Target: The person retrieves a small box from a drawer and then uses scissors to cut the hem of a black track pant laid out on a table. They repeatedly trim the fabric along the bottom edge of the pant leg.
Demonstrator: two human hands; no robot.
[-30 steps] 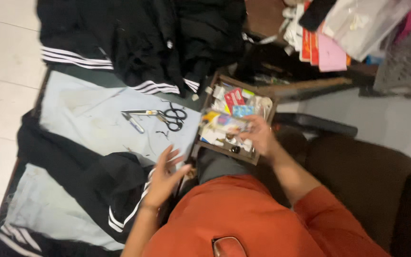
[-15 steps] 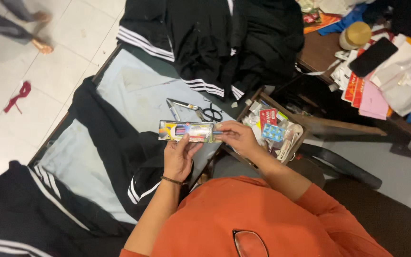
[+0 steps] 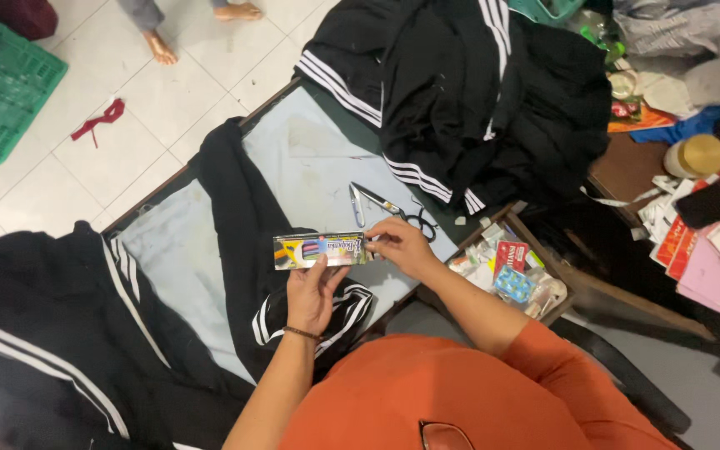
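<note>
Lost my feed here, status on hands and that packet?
Left hand and right hand both gripping colourful flat packet. Scissors lie just beyond it.

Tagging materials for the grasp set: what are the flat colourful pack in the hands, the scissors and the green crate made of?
Pack: looks like glossy printed card or plastic film, with sheen and flat edges; cannot tell which. Left hand supports it, right hand pinches its end. Scissors: bright metal blades, dark handles, probably plastic. Crate: moulded green plastic, by its lattice grid.
</note>
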